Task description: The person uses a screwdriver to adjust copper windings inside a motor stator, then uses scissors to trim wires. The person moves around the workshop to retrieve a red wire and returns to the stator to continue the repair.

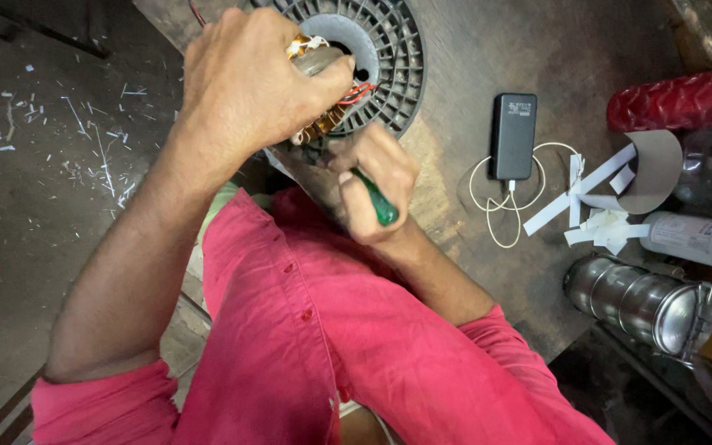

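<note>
— Copper-wound motor coil [323,124]: position?
— Clamped in the left hand [249,82], against the grey fan housing [389,49].
— Right hand [372,185]?
— Just below, fist closed on a green-handled screwdriver [382,208].

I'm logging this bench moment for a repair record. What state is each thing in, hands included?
Left hand: closed over the motor winding.
Right hand: fist shut on the green-handled tool.
Motor winding: held, copper coils and red wires exposed.
Green-handled tool: gripped, tip hidden.
Grey fan grille: lying flat on the bench.
Black power bank: lying flat, white cable plugged in.
Steel container: on its side.
White bottle: lying down.
</note>
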